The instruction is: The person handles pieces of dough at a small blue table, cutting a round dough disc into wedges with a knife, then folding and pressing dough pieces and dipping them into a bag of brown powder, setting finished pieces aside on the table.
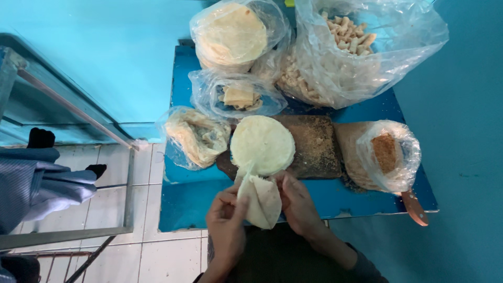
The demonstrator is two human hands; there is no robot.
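A blue bench (194,204) carries everything here, standing on a white tiled floor (157,257). The largest thing on it is a clear plastic bag of small fried rolls (351,52), at the far right behind the dark wooden board (314,147). Left of that bag sits a bagged stack of round wrappers (233,34), and in front of it, just behind the board, a smaller bag with a few folded wrappers (238,97). Left of the board lies a bag of crumpled dough scraps (196,136); right of the board, a bag of brown crumbs (385,154) with a brown knife handle (415,208) poking out below it. On the board's left end rests an open stack of round wrappers (263,144). Just in front of the board, both hands hold a folded wrapper (262,202): the left hand (226,225) pinches its left edge with curled fingers, the right hand (299,207) presses fingers against its right edge.
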